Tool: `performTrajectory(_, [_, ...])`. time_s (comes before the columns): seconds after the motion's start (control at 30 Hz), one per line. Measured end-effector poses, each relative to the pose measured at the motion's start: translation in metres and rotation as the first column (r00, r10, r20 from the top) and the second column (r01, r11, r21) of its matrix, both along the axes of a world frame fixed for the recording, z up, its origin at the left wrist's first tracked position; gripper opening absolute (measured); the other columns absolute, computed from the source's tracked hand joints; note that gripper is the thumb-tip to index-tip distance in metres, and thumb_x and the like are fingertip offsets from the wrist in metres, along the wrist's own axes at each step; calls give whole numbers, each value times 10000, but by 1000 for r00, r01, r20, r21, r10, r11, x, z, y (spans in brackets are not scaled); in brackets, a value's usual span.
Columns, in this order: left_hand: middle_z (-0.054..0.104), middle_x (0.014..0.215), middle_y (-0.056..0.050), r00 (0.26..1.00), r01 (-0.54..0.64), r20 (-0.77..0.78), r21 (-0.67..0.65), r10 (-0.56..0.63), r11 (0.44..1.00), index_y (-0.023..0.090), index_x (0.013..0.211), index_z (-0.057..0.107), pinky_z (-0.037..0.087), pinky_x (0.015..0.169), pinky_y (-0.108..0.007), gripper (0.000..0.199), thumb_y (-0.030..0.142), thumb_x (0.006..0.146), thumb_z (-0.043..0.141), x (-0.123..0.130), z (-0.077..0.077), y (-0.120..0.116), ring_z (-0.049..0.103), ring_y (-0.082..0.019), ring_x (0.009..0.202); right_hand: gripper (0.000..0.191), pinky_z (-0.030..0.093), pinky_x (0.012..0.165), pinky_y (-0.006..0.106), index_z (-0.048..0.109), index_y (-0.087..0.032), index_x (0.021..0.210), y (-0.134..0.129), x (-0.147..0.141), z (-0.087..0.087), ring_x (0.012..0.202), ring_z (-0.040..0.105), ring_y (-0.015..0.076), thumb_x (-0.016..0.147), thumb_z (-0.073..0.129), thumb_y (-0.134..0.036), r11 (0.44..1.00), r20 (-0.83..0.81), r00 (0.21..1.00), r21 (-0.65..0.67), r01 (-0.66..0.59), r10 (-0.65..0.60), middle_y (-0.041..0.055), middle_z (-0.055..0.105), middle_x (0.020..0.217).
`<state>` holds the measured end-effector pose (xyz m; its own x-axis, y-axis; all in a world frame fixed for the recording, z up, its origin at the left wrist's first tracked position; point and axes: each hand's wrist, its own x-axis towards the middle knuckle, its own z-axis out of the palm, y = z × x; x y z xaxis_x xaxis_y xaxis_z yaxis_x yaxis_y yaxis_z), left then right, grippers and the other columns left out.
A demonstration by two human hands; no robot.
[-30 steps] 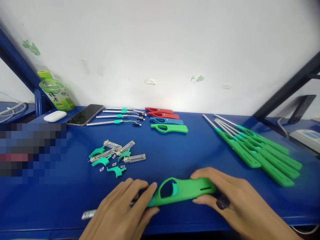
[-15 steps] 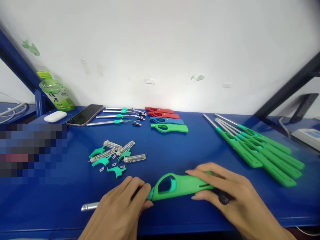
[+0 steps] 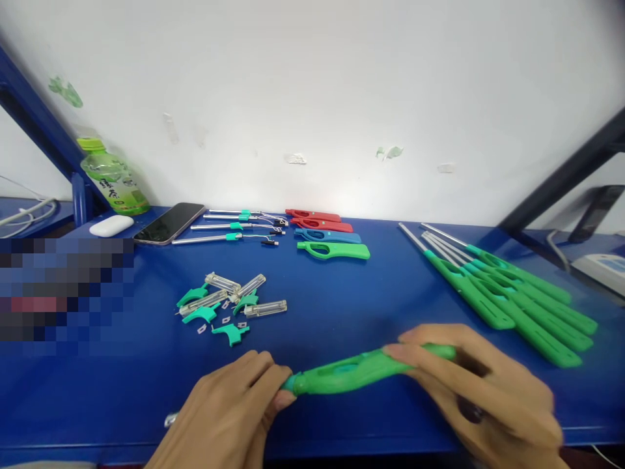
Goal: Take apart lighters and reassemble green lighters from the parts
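Between my two hands is a green long-nosed gas lighter point(image 3: 346, 378), turned with its narrow edge more towards me. My left hand point(image 3: 229, 407) is closed around its teal collar and metal tube; only the tube's tip shows beyond the hand. The fingers of my right hand point(image 3: 473, 384) pinch the rear of the handle, slightly blurred. Something dark sits in the right palm, mostly hidden, its kind not clear. In front of my left hand lie teal triggers point(image 3: 231, 333), clear fuel tanks point(image 3: 266, 308) and small metal pieces point(image 3: 202, 329).
Several green lighters point(image 3: 502, 293) lie fanned out at right. Red, blue and green handle shells point(image 3: 336, 251) line the back, beside metal tubes with wires point(image 3: 208, 239). At back left are a phone point(image 3: 170, 223), a white case point(image 3: 112, 226) and a green bottle point(image 3: 114, 179). A wall rises behind.
The lighter has rolled about its length, from broad side to narrow edge. My right hand has turned and shifted slightly right, still holding it. My left hand has hardly moved.
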<state>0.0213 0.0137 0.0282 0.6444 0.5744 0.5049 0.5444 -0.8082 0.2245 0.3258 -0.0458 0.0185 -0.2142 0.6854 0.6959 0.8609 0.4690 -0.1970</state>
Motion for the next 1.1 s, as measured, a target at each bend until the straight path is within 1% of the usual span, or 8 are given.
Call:
performTrajectory(0.07, [713, 859, -12, 1000, -2, -5, -4, 2, 1000, 254, 1070, 639, 564, 591, -268, 292, 198, 1121, 356, 1, 0, -2, 706, -181, 697, 402, 475, 526, 286, 775, -399, 1228, -1, 1, 3, 564, 635, 94, 1024, 651, -75, 999, -18, 999, 29, 35, -34, -20, 778, 1031])
performTrajectory(0.13, [723, 934, -14, 1000, -22, -19, -27, 22, 999, 258, 1157, 622, 582, 620, -259, 237, 226, 1129, 390, 2, -3, -4, 726, -175, 750, 371, 487, 525, 277, 770, -381, 1232, 0, 4, 6, 578, 651, 93, 1034, 652, -91, 1000, -11, 1000, 2, 11, -11, -16, 775, 1038])
performTrajectory(0.23, [718, 1034, -10, 998, -67, -25, -75, 65, 995, 277, 1207, 593, 606, 679, -228, 164, 264, 1126, 451, 3, -9, -4, 748, -151, 814, 316, 559, 591, 248, 744, -333, 1270, 5, 11, 11, 728, 757, 127, 1038, 680, -130, 995, -11, 998, -74, -62, 62, 18, 765, 1096])
performTrajectory(0.37, [718, 1022, 4, 993, -115, 28, -67, 117, 991, 293, 1192, 579, 619, 746, -230, 133, 294, 1127, 463, 4, -12, -4, 766, -154, 887, 234, 613, 711, 219, 729, -314, 1241, 10, 16, 12, 888, 797, 152, 1044, 698, -191, 987, -16, 998, -148, -65, 63, 25, 757, 1119])
performTrajectory(0.57, [712, 1081, -21, 991, -127, 27, -16, 128, 992, 280, 1250, 611, 629, 792, -254, 198, 360, 1132, 473, 3, -15, -2, 758, -167, 932, 224, 630, 786, 195, 716, -327, 1230, 13, 13, 8, 927, 806, 138, 1058, 668, -191, 967, -50, 994, -235, -101, 92, 8, 761, 1144])
performTrajectory(0.77, [703, 1156, -47, 989, -110, -97, 49, 114, 993, 289, 1344, 645, 640, 839, -318, 287, 306, 1131, 453, -3, -22, 0, 729, -206, 987, 240, 654, 775, 209, 749, -328, 1248, 12, 17, 4, 869, 824, 144, 1074, 638, -207, 944, -57, 992, -305, -125, 113, 23, 772, 1186])
performTrajectory(0.9, [686, 1168, -63, 990, -123, -68, 9, 123, 992, 269, 1313, 649, 637, 839, -314, 248, 305, 1101, 524, -2, -22, 0, 711, -218, 1032, 206, 671, 823, 269, 767, -328, 1249, 7, 18, 5, 899, 829, 182, 1065, 680, -302, 940, -22, 996, -329, -93, 91, 53, 775, 1210])
performTrajectory(1.1, [690, 1176, -72, 990, -143, 17, 77, 142, 987, 256, 1288, 654, 635, 873, -359, 249, 371, 1109, 525, 6, -19, -1, 720, -236, 1043, 352, 662, 693, 319, 701, -344, 1333, 4, -7, 23, 909, 830, 207, 1065, 623, -558, 950, 120, 990, -310, -27, 67, 49, 767, 1255])
